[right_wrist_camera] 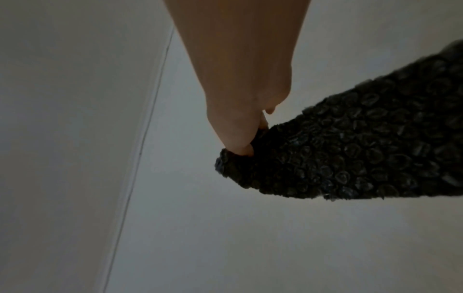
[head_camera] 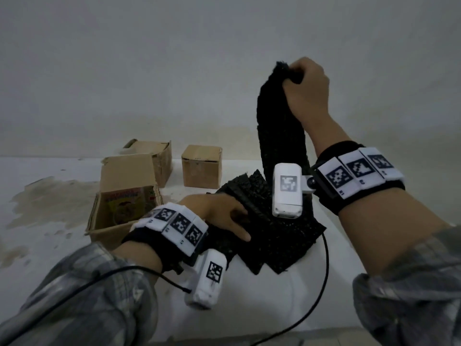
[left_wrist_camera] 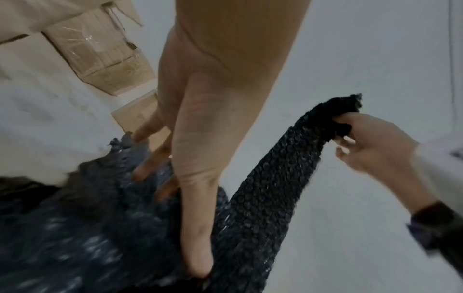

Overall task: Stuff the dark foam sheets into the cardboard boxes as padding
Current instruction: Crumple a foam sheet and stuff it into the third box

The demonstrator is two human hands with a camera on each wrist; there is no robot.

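Note:
My right hand [head_camera: 303, 82] grips the top edge of a dark foam sheet [head_camera: 280, 131] and holds it high, so the sheet hangs down to the pile. The same hand [right_wrist_camera: 246, 146] pinches the bubbled sheet [right_wrist_camera: 350, 150] in the right wrist view. My left hand [head_camera: 224, 217] lies with straight fingers on the pile of dark foam sheets [head_camera: 277, 243] on the white surface. The left wrist view shows those fingers [left_wrist_camera: 195, 237] pressing the pile [left_wrist_camera: 87, 228] beside the lifted sheet [left_wrist_camera: 270, 188]. An open cardboard box [head_camera: 119, 211] stands just left of my left wrist.
Two more cardboard boxes stand further back: an open one [head_camera: 157, 158] and a small closed one [head_camera: 202, 167]. A brownish stain [head_camera: 50, 198] marks the white surface at the left. A black cable [head_camera: 321, 283] runs across the near surface. A pale wall rises behind.

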